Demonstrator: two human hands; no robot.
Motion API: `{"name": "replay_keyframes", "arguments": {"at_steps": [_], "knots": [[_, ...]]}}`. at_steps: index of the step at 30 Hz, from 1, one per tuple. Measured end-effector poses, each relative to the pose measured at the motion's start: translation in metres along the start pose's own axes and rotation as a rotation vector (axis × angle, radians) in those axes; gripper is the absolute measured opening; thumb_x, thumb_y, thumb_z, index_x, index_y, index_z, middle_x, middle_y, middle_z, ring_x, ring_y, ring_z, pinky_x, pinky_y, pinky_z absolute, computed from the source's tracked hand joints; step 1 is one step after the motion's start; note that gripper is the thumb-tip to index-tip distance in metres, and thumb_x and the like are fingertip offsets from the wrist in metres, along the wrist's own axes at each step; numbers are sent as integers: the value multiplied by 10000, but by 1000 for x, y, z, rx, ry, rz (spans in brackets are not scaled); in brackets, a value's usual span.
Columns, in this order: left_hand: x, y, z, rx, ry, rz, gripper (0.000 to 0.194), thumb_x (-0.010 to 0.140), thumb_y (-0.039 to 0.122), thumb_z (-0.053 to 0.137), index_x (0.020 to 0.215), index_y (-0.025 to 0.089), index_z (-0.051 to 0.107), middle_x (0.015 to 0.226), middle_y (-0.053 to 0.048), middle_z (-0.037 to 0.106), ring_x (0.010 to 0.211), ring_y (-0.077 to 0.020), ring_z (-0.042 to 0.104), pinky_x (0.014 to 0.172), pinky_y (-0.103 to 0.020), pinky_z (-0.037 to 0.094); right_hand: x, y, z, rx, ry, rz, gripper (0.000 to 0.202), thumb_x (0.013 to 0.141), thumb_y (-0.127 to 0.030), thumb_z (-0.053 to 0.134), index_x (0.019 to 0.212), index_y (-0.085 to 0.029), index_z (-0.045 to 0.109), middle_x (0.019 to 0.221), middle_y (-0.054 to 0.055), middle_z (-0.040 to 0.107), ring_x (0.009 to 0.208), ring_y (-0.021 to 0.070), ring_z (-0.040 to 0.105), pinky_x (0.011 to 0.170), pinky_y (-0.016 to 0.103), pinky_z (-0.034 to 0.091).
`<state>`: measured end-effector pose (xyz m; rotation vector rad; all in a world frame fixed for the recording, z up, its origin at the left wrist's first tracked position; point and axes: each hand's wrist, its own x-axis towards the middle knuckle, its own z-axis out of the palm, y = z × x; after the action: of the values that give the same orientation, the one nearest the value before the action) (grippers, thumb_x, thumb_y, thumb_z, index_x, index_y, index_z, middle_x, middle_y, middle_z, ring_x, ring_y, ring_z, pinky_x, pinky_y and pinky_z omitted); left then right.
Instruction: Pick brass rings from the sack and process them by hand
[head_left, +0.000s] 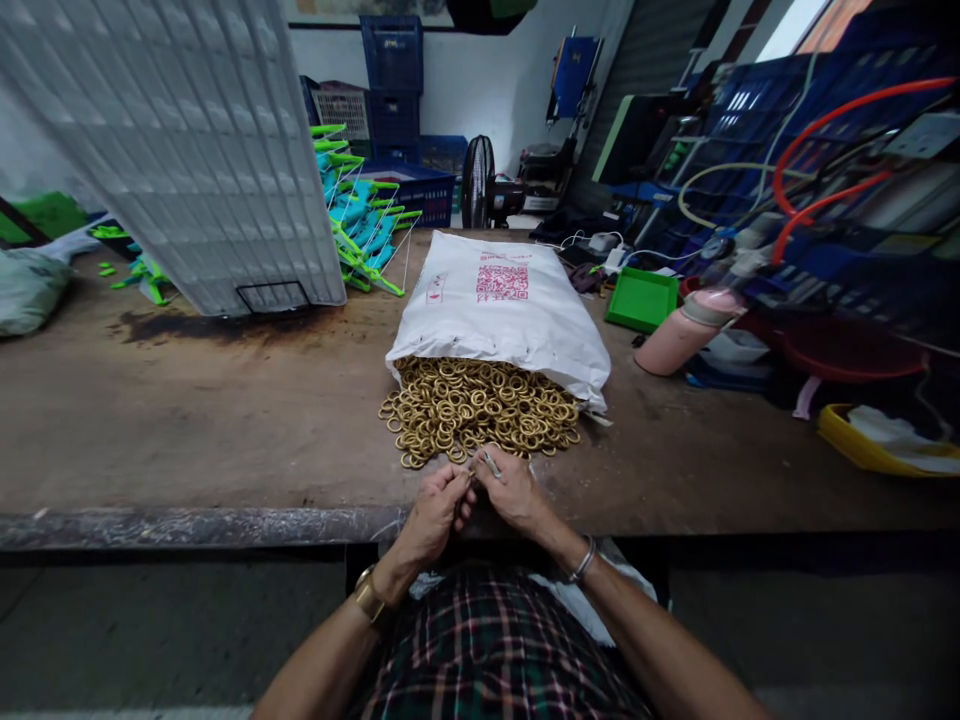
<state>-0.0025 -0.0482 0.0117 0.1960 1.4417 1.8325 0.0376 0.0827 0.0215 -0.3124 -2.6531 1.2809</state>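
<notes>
Close together at the table's front edge, both hands work with their fingertips almost touching. My left hand (pixel 437 512) is closed in a pinch; what its fingertips hold is too small to make out. My right hand (pixel 514 495) is closed around a small silver metal tool (pixel 491 464), whose exact kind does not show. Just beyond the fingers lies a heap of gold-coloured rings (pixel 487 405). They spill from the open mouth of a white sack (pixel 502 325) that lies flat with red printing on top.
On the wooden table (pixel 225 430), a ribbed translucent plastic panel (pixel 202 150) stands at left beside green and turquoise plastic parts (pixel 367 220). At right are a green tray (pixel 642 300), a pink bottle (pixel 686 330) and a yellow tray (pixel 862 445). Behind stands a black fan (pixel 478 180).
</notes>
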Motion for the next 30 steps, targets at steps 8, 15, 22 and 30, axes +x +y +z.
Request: {"name": "replay_keyframes", "arguments": {"at_steps": [8, 15, 22, 30], "knots": [[-3, 8, 1, -50, -3, 49, 317, 742, 473, 586, 748, 168, 499, 618, 48, 490, 448, -34, 402, 381, -137, 245, -8, 12, -2, -325, -15, -17, 178, 776, -132, 380, 767, -189, 548, 655, 17, 577, 588, 131, 466, 574, 236, 289], [-2, 3, 0, 22, 13, 89, 318, 757, 481, 564, 752, 172, 490, 607, 47, 486, 441, -41, 392, 372, -142, 256, -14, 12, 6, -433, -119, -42, 255, 741, -85, 383, 881, -190, 569, 831, 41, 652, 728, 149, 549, 633, 235, 312], [-3, 0, -3, 110, 26, 119, 314, 779, 481, 540, 740, 176, 480, 584, 50, 485, 439, -43, 391, 390, -148, 272, -13, 11, 5, -472, -197, -28, 305, 724, -81, 393, 965, -174, 556, 844, 62, 658, 755, 159, 567, 633, 242, 310], [-22, 5, -11, -1, 37, 53, 338, 725, 492, 610, 718, 179, 483, 573, 54, 518, 420, -37, 403, 382, -150, 267, -9, -4, 9, -533, -217, 32, 308, 753, -81, 389, 1004, -160, 549, 795, 77, 661, 693, 164, 572, 576, 261, 274]]}}
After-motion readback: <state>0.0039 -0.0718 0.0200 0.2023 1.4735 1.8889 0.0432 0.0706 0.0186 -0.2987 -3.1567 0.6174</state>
